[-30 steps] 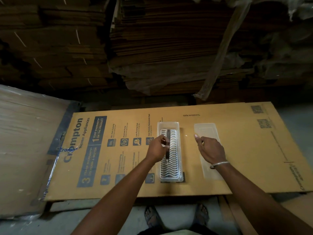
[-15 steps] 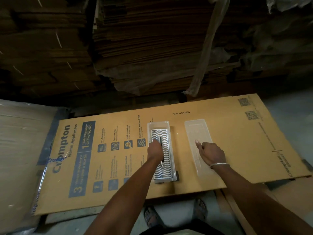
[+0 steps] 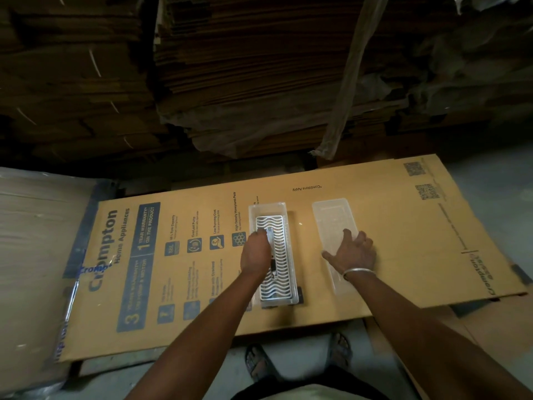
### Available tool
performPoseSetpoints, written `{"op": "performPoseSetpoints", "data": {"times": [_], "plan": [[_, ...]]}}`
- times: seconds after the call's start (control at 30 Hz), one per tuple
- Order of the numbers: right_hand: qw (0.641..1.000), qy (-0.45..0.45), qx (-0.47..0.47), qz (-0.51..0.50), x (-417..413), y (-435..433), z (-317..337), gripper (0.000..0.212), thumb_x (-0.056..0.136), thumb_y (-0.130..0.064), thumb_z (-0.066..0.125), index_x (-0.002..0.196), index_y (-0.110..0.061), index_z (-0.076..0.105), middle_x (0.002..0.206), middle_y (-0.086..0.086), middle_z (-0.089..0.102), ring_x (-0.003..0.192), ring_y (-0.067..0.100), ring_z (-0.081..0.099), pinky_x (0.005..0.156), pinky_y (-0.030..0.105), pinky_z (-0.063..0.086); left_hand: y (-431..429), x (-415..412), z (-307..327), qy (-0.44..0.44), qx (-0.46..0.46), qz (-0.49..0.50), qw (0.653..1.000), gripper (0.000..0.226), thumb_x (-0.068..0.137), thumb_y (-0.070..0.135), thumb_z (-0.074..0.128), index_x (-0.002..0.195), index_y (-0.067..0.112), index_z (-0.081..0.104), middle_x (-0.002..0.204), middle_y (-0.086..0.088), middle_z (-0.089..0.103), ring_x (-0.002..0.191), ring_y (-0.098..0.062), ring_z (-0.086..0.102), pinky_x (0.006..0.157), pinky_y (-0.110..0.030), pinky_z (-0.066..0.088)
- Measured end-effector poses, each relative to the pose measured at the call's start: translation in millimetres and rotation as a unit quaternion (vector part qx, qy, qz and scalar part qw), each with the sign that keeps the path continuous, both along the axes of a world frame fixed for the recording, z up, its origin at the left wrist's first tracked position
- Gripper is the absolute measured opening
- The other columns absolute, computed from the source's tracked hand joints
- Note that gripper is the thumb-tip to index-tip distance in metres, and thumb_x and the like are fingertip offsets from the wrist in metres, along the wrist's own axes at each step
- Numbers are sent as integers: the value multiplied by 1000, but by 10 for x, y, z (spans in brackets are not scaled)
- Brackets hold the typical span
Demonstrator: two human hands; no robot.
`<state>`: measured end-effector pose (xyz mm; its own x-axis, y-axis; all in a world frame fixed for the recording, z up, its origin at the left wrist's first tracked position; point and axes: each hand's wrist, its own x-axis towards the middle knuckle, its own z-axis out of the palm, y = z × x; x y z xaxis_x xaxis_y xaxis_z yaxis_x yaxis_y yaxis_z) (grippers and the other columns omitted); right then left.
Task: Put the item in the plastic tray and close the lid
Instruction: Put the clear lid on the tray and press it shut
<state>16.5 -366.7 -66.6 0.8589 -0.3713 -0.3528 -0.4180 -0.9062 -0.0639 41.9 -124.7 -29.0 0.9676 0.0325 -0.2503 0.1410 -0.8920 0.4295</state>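
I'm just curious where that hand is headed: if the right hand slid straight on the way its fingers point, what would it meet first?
The right hand already lies spread on the clear lid, fingers pointing away from the person. Straight on it would cross the lid's far end, then bare cardboard sheet. That way looks free.

Flattened printed cardboard sheet point(image 3: 375, 255) lying across the floor as a work surface; stacks of folded cardboard point(image 3: 230, 82) rising behind it, a plastic strip point(image 3: 343, 82) hanging down; plastic-wrapped bundle point(image 3: 34, 255) sitting at left; sandalled feet point(image 3: 300, 362) showing below
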Motion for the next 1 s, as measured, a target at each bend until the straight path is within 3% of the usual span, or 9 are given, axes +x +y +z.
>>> {"op": "performPoseSetpoints", "data": {"times": [0.17,0.43,0.67,0.77,0.83,0.93,1.0], "plan": [[999,27,24,-37,27,9,-50,104,64,-73,72,146,-25,32,138,20,39,123,39,42,91,47,48,345,-201,30,-21,-70,56,996,31,93,22,73,121,12,63,117,-6,66,104,-23,66,85,-36,51],[996,9,67,-58,119,278,316,110,64,-77,69,153,-39,17,129,19,38,114,37,42,83,46,47,626,-482,-95,52,-160,152,974,33,99,34,64,115,7,70,104,-10,77,93,-28,72,83,-35,53],[994,-10,102,40,31,984,821,113,64,-86,59,154,-42,6,134,21,31,118,39,38,82,46,49,716,-544,-172,126,-245,197,941,31,97,46,57,105,20,72,102,-5,76,90,-32,74,86,-51,62],[992,-4,105,74,-62,1307,860,116,65,-85,59,155,-40,3,135,21,29,119,38,36,83,46,49,745,-610,-196,145,-314,225,911,28,100,41,57,98,17,71,85,-5,73,72,-27,70,79,-53,64],[992,4,99,82,-97,1467,827,116,65,-85,58,156,-40,1,135,20,29,118,37,36,83,45,49,750,-676,-141,164,-363,243,884,28,104,31,56,102,7,69,80,-7,67,66,-23,61,73,-46,61],[993,27,85,82,-92,1615,761,116,66,-86,56,157,-40,0,132,18,30,116,34,37,79,41,47,794,-773,-95,217,-411,242,852,33,105,31,53,106,2,67,79,-9,58,67,-22,52,67,-40,49],[993,43,75,83,-67,1671,717,116,67,-87,55,158,-39,0,132,18,30,114,33,36,75,40,45,817,-811,-79,254,-427,249,831,31,105,27,48,108,2,67,81,-11,58,73,-24,54,71,-40,50]]}}
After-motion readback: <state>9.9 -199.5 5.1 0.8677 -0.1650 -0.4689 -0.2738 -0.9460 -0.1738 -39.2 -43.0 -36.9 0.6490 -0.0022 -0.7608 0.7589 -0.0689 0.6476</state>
